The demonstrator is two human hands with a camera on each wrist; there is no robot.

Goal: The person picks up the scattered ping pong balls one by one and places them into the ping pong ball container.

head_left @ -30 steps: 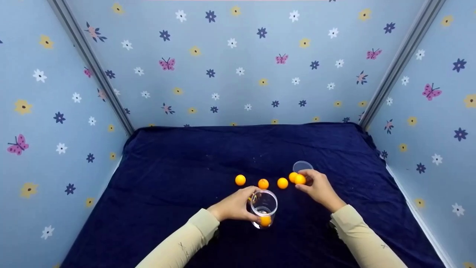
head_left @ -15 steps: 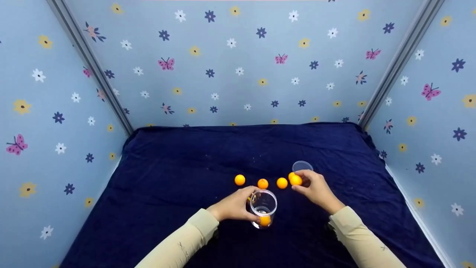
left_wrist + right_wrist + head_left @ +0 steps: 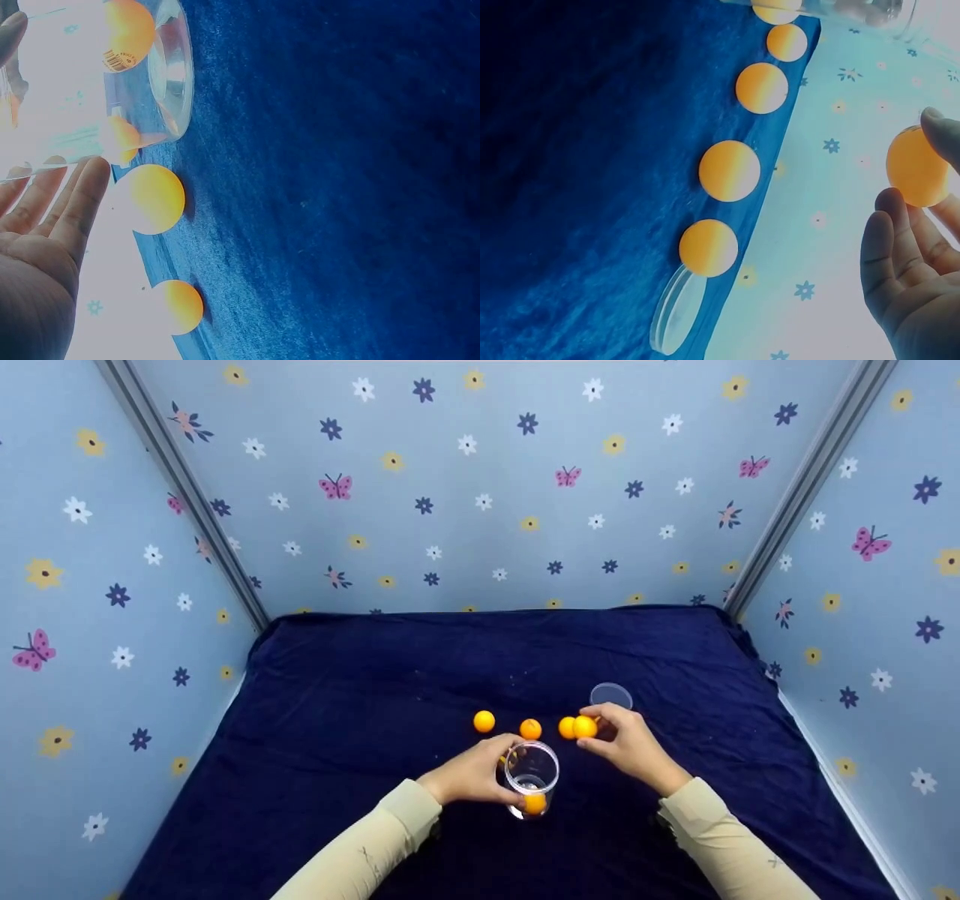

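My left hand (image 3: pixel 474 772) grips a clear plastic jar (image 3: pixel 532 769), its round mouth facing up. Inside, near the bottom, lies an orange ping-pong ball (image 3: pixel 129 37) with a printed barcode. Thumb and fingers of my right hand (image 3: pixel 630 742) pinch another orange ping-pong ball (image 3: pixel 918 166), held above the cloth to the right of the jar. Beyond the jar several more balls stand in a loose row: one at the left (image 3: pixel 484 721), a middle ball (image 3: pixel 530 729) and others to the right. The ball nearest the lid (image 3: pixel 708 247) is mostly hidden by my right hand in the head view.
A clear round lid (image 3: pixel 611 695) lies behind my right hand, touching or nearly touching the closest ball. Dark blue cloth (image 3: pixel 375 675) covers the table. Flower-patterned panels (image 3: pixel 480 525) enclose the back and both sides, with grey metal posts (image 3: pixel 191 502) at the corners.
My right hand has moved a little left with its ball, towards the jar, and that ball now overlaps a row ball in view. The left hand and jar stay put.
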